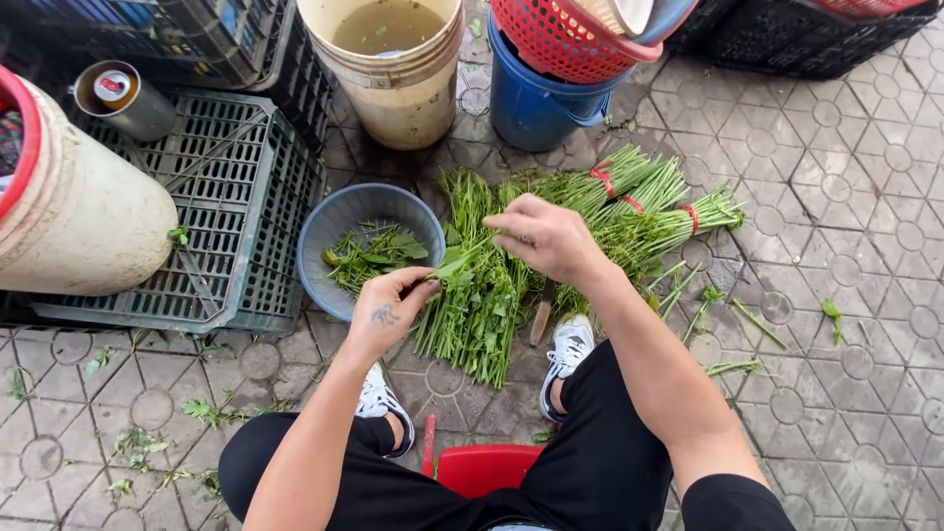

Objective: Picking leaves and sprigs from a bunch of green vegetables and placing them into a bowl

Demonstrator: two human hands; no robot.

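Paved yard floor, 2 hands on 1 green stem.
Left hand (385,310) and right hand (547,236) each pinch the stem (454,264) closed, held over the loose greens pile (482,305); grey bowl (339,221) beside it catches the leaves.

We saw matt grey plastic in the bowl (334,221) and crate (231,197), a glossy metal can (123,98), rough patterned stone pavers (846,256), and a smooth blue plastic bucket (531,103).

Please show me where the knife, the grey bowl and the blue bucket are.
knife (542,313): head view, on the blade lying on the ground.
grey bowl (317,228): head view, on its left rim.
blue bucket (531,103): head view, on its outer wall.
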